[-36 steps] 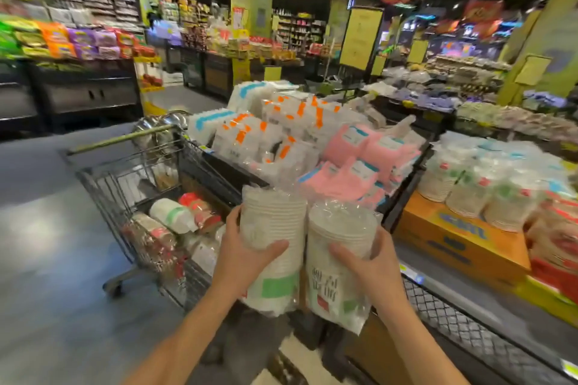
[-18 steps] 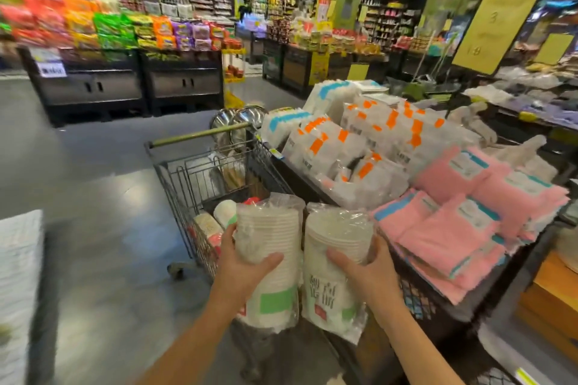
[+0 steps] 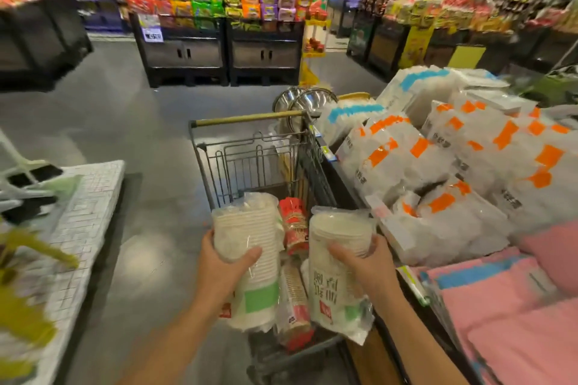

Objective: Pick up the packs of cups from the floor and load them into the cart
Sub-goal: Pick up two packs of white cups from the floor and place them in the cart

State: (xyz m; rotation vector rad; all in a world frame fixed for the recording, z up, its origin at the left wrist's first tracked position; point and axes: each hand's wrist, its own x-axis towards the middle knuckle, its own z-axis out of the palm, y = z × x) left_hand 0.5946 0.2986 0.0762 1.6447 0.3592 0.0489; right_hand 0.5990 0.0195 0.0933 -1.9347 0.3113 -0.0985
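My left hand (image 3: 223,266) grips a clear-wrapped stack of white cups with a green label (image 3: 253,244). My right hand (image 3: 366,262) grips a second white cup pack with dark printed characters (image 3: 336,287). Both packs hang upright over the near end of the wire shopping cart (image 3: 250,159). Between them, inside the cart, lie red-and-white cup packs (image 3: 294,228). The cart's handle bar (image 3: 247,118) is at the far end.
A display table to the right holds plastic packs with orange labels (image 3: 438,172) and pink packs (image 3: 516,306). Metal bowls (image 3: 309,100) sit beyond the cart. A white pallet stack (image 3: 84,212) stands at left. Grey floor (image 3: 140,122) stretches toward snack shelves (image 3: 219,0).
The view has swung left and down, bringing the cart under my hands. Both packs have moved from beside the cart to above its near end.
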